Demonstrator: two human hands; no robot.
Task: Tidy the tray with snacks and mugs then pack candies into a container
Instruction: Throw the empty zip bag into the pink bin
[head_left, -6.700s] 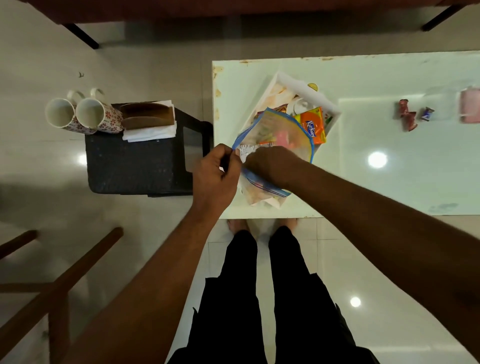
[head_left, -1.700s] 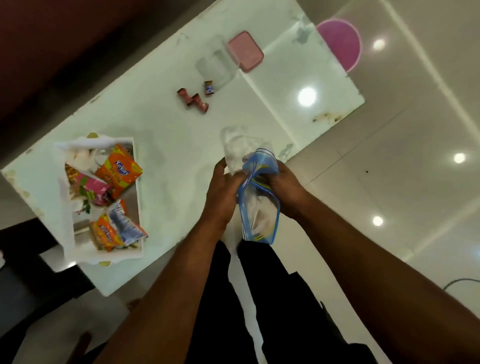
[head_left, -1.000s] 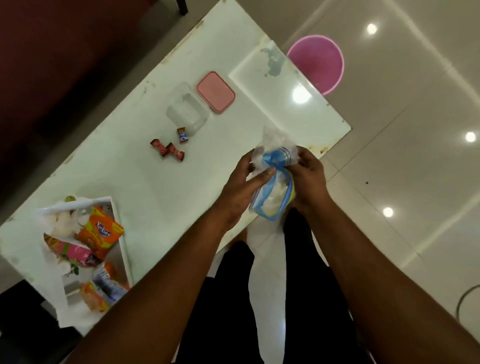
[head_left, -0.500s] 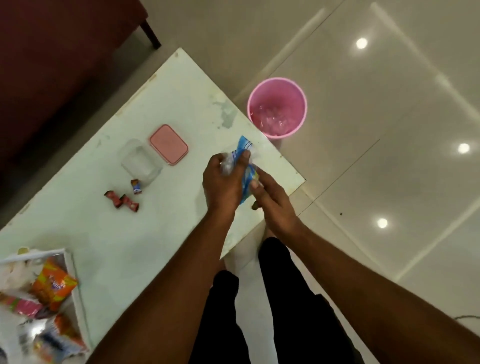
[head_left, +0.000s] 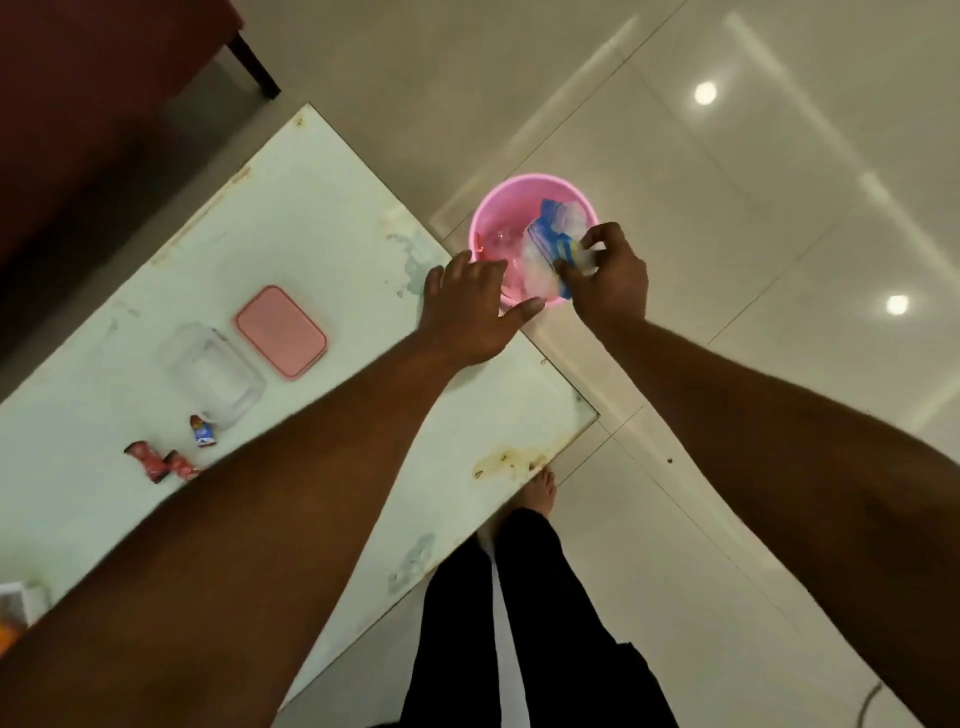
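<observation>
Right hand (head_left: 610, 278) grips a crumpled bag (head_left: 553, 244), clear plastic with a blue strip, pinched between thumb and fingers. Bag sits over the open mouth of a pink bin (head_left: 519, 208) on the floor, just off the table's far right corner. Most of the bag pokes out from the fingers toward the bin's middle; cannot tell if it touches the rim. Something clear already lies inside the bin, too blurred to identify.

Left hand (head_left: 470, 306) is released, fingers spread, holding nothing. It hovers at the table's right edge, fingertips overlapping the bin's near rim, just beside the bag but apart from it.

On the table (head_left: 322, 218), white with stains near the right edge:
- clear container (head_left: 215, 374), open, mid-surface, looks empty
- pink lid (head_left: 280, 331) flat, just beside the container toward the right edge, small gap between them
- one blue-wrapped candy (head_left: 202, 431) at the container's near corner, touching or almost so
- two red-wrapped candies (head_left: 158, 464) close together, a little further toward the left edge, partly cut off by the left forearm

All candies sit well apart from both hands, with the left forearm crossing over the surface between them and the near edge. A sliver of tray (head_left: 18, 605) shows at the frame's left edge.

Person stands at the near right corner, dark trousers, one bare foot visible by the table's corner.
</observation>
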